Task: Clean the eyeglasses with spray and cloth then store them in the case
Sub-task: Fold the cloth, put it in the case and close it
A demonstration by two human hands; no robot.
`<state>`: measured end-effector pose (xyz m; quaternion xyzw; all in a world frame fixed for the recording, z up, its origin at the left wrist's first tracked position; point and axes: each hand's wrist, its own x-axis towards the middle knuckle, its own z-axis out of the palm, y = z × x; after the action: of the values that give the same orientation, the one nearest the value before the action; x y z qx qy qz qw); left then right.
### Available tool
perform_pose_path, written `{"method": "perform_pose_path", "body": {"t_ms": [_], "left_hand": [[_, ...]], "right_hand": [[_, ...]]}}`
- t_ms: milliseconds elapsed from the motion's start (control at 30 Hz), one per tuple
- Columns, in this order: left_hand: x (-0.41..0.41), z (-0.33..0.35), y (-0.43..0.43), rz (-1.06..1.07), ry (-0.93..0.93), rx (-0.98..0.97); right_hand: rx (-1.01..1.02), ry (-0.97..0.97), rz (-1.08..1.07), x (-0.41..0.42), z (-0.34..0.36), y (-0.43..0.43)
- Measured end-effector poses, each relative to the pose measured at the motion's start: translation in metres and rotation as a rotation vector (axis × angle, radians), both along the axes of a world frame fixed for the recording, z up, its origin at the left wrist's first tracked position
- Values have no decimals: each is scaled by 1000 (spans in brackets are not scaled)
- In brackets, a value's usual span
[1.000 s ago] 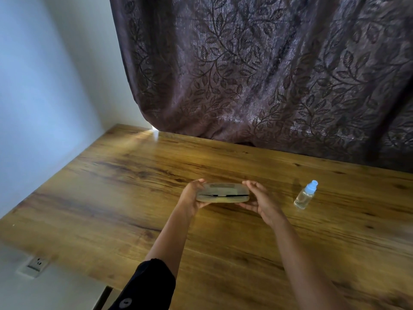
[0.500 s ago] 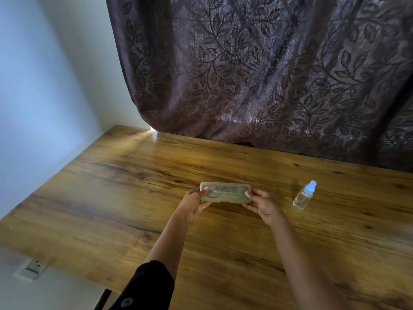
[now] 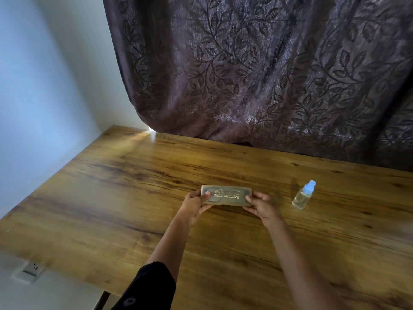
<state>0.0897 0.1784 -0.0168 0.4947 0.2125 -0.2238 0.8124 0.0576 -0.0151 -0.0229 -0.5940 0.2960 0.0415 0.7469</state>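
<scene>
A beige, translucent eyeglass case point(image 3: 226, 195) with printed lettering on its lid lies closed and flat on the wooden table point(image 3: 134, 198). My left hand point(image 3: 194, 204) grips its left end and my right hand point(image 3: 262, 205) grips its right end, thumbs on the lid. A small clear spray bottle point(image 3: 303, 195) with a pale blue cap stands upright to the right of the case, apart from my right hand. No eyeglasses or cloth can be seen outside the case.
A dark leaf-patterned curtain point(image 3: 257, 74) hangs along the table's far edge. A pale wall point(image 3: 40, 97) borders the left side, with a wall socket point(image 3: 30, 270) below the table's near-left edge.
The case was held slightly ajar with a dark slit showing; its lid has since come down flat and the case has tilted so the printed top faces the camera.
</scene>
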Motion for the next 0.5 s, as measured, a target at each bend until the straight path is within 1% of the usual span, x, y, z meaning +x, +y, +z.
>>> {"method": "perform_pose_path", "body": {"t_ms": [167,267,367,500], "left_hand": [[0,-3,0,-35,2,-32],[-1,-5,-3,-82,-25,11],[-4,-6,-8,-137,-110,154],[-3,-5,-14,-101,-220,424]], "right_hand": [[7,-1,-18,-4,1,-3],[22,21,-55,-8,2,-5],[9,33,-105,-13,6,-7],[-60,46,-116,-20,8,-8]]}}
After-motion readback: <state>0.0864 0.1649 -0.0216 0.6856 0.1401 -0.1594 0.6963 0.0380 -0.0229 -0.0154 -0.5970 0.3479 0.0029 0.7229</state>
